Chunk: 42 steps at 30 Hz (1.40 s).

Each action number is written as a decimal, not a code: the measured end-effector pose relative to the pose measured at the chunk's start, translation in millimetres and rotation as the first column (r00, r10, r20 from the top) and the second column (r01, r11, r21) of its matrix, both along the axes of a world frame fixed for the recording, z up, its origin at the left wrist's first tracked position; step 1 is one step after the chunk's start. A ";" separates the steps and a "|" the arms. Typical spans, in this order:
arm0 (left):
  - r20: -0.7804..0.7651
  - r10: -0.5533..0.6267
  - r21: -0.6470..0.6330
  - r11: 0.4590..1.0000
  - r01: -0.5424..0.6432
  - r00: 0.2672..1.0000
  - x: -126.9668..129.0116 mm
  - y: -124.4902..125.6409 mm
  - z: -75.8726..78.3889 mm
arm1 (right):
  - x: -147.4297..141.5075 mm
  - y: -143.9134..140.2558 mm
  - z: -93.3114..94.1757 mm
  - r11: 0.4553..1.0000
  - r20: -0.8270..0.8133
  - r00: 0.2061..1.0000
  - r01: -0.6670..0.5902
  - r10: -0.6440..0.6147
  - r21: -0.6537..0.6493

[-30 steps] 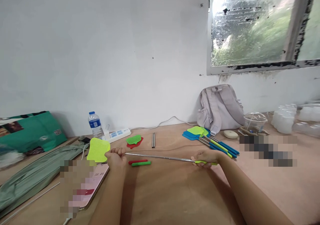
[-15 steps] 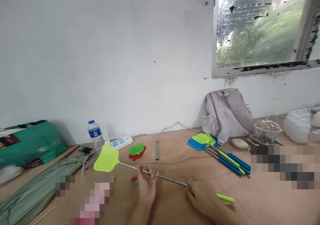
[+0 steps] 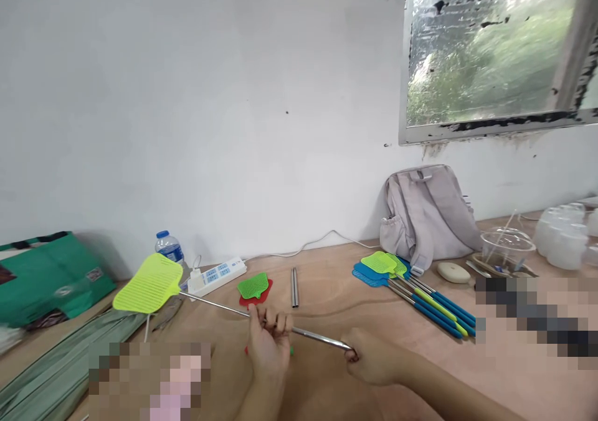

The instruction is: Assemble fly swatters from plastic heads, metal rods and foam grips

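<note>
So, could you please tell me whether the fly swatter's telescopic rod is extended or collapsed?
Extended: the metal rod runs long from the yellow-green head through the left hand to the right hand.

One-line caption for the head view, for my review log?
Both hands, left hand and right hand, grip a yellow-green fly swatter by its metal rod above the wooden table.

A makeshift workroom: a plywood tabletop [image 3: 327,296] against a bare white wall [image 3: 233,128], a flaking window [image 3: 495,53], batches of fly swatters [image 3: 411,284].
</note>
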<state>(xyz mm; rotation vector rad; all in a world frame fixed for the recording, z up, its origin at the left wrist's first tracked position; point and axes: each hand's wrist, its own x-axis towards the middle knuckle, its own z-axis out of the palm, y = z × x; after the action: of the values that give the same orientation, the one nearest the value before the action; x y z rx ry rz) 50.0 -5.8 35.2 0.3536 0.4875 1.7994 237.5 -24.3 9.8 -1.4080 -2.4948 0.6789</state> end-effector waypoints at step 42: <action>-0.055 0.037 0.038 0.999 -0.035 0.998 -37.9 -36.8 15.5 | 117.9 27.0 -34.6 0.464 0.078 0.989 -0.011 -0.125 0.886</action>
<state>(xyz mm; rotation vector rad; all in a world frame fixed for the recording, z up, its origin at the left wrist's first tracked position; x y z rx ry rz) 12.1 -42.6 50.7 0.4236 0.5033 1.8394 355.4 2.7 -24.8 -1.0675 -2.2189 -0.7349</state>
